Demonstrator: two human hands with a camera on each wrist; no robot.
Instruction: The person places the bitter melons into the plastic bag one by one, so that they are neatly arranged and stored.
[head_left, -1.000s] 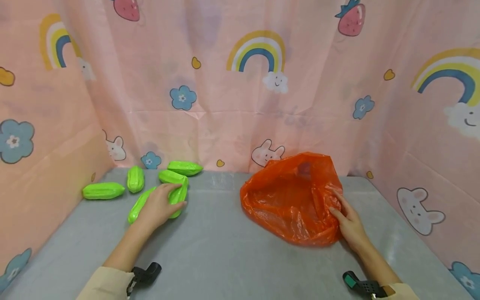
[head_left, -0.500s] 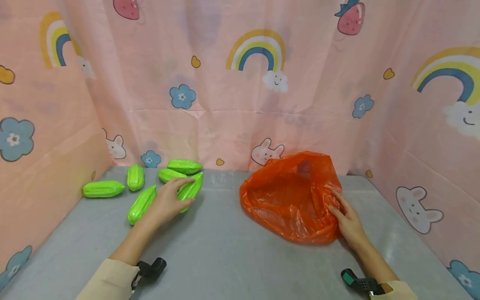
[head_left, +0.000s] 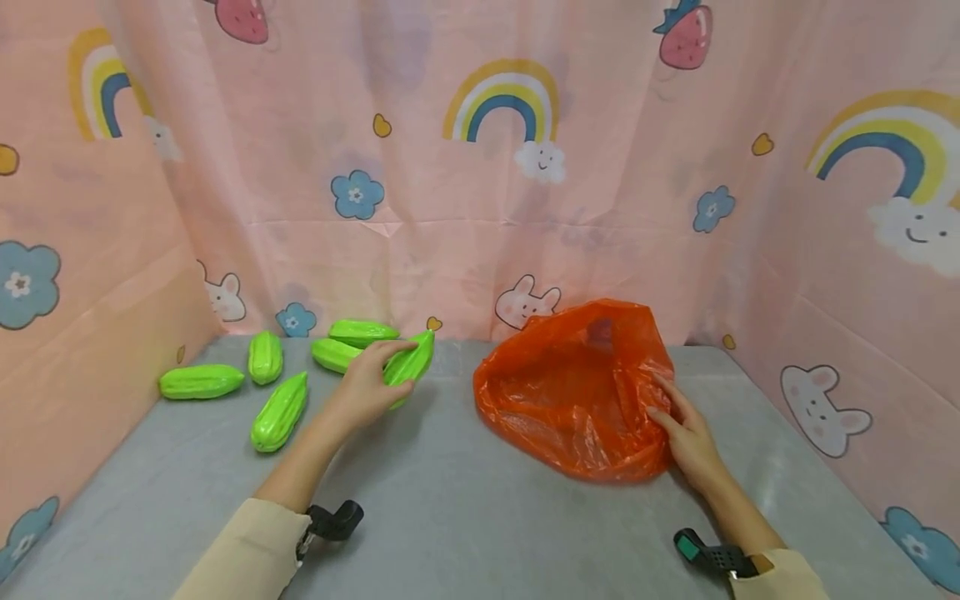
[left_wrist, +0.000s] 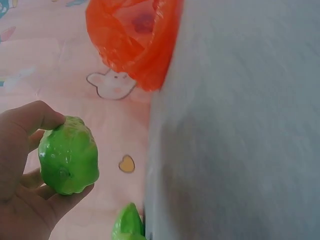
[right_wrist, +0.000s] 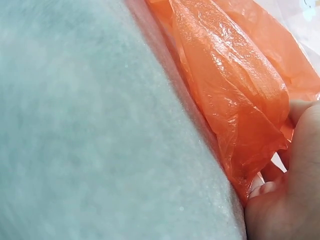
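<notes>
My left hand (head_left: 366, 388) grips a glossy bright green ridged gourd (head_left: 412, 362) between thumb and fingers, lifted off the table. Its blunt end faces the camera in the left wrist view, where the gourd (left_wrist: 70, 157) hides part of the fingers. On the right stands a thin orange-red plastic bag (head_left: 562, 408), its mouth spread toward me. My right hand (head_left: 693, 442) pinches the bag's right edge; in the right wrist view the crumpled film (right_wrist: 235, 95) partly covers the fingers.
Several more green gourds lie at the left of the grey table (head_left: 450, 517): one gourd (head_left: 279, 412) in front, another gourd (head_left: 201, 382) at the far left, others toward the back. A pink printed curtain (head_left: 420, 250) encloses the back and sides.
My left hand has carried its gourd rightward and up, away from the others and nearer the bag. The right hand keeps its hold on the bag. The head view has shifted slightly.
</notes>
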